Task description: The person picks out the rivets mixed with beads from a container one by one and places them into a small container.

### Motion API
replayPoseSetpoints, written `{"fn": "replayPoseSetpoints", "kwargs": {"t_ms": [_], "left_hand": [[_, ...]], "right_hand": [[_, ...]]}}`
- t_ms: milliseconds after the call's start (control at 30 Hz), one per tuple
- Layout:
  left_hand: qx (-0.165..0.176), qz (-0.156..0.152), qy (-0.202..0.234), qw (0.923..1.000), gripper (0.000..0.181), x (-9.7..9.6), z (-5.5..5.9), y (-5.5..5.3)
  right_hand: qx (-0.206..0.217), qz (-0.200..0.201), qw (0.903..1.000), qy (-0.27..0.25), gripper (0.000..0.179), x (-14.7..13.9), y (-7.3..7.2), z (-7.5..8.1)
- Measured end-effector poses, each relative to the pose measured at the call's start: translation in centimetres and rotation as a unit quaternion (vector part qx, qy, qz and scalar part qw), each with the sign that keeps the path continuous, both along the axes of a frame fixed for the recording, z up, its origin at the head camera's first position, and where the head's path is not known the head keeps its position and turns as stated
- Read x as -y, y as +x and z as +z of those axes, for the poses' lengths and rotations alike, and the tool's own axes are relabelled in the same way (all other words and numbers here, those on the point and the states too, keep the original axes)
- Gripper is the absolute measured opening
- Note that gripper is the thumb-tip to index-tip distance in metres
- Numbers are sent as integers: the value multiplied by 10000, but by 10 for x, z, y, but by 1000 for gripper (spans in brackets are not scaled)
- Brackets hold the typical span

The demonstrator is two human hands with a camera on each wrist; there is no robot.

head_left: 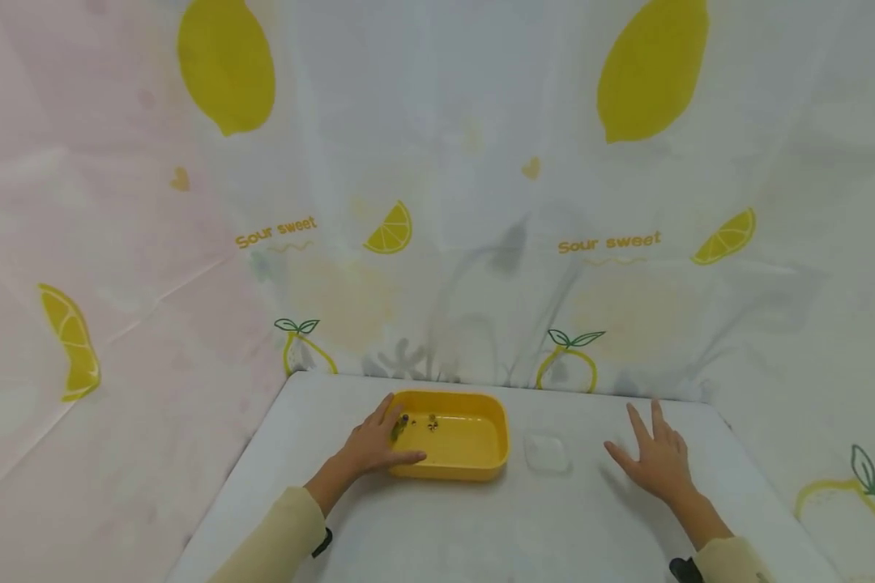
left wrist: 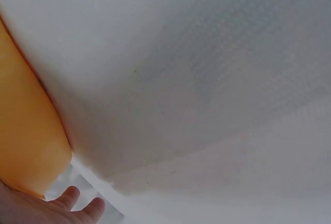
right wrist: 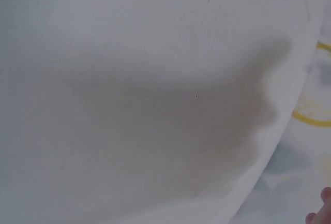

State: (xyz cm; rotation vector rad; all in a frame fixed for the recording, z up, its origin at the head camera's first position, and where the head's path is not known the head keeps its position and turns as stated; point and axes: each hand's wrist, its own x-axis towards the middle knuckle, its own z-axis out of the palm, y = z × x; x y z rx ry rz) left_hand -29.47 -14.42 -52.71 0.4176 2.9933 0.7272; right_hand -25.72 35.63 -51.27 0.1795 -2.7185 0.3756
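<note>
My left hand [head_left: 374, 443] rests at the left end of a yellow rectangular tray [head_left: 467, 471], its fingers straight along the left side and its thumb reaching over the front part. Several small dark and metallic pieces [head_left: 433, 423] lie inside, towards the tray's left; part of them is hidden by the hand. In the left wrist view, fingertips [left wrist: 93, 209] stick out past the tray's orange-looking wall [left wrist: 31, 125]. On the right, my right hand [head_left: 656, 461] hovers over the table with fingers spread, holding nothing. Only bits of its fingers [right wrist: 323, 208] show in the right wrist view.
A small transparent square dish [head_left: 547, 453] stands on the white table [head_left: 481, 534], just right of the tray. Behind the table hangs a lemon-printed curtain [head_left: 467, 267], which also runs along both sides. The right hand casts a shadow on the tabletop.
</note>
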Motion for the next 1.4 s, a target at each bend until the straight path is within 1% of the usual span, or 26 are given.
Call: {"fn": "replayPoseSetpoints", "kwargs": {"t_ms": [167, 300, 533, 700, 867, 1000, 1100, 1267, 1400], "left_hand": [[33, 8, 27, 10000, 112, 0, -2, -1], [3, -6, -9, 10000, 112, 0, -3, -1], [-156, -4, -23, 9999, 109, 0, 1, -1], [-85, -18, -39, 10000, 109, -1, 0, -1], [-60, -3, -68, 10000, 110, -2, -3, -2], [78, 5, -62, 10000, 111, -1, -4, -3], [118, -18, 2, 9999, 111, -1, -4, -4], [83, -30, 49, 9999, 111, -1, -5, -3], [43, -24, 14, 10000, 111, 0, -4, -3]], "right_hand": [[-69, 43, 10000, -5, 81, 8, -4, -1], [49, 81, 9999, -36, 82, 16, -9, 4], [114, 186, 9997, 133, 84, 27, -26, 16], [286, 260, 9991, 180, 84, 38, -37, 22], [308, 407, 9984, 226, 84, 54, -45, 25], [337, 481, 9978, 302, 84, 72, -53, 27], [354, 578, 9972, 316, 84, 86, -59, 27], [353, 781, 9960, 269, 85, 109, -68, 28], [481, 928, 9942, 252, 86, 131, -72, 33]]}}
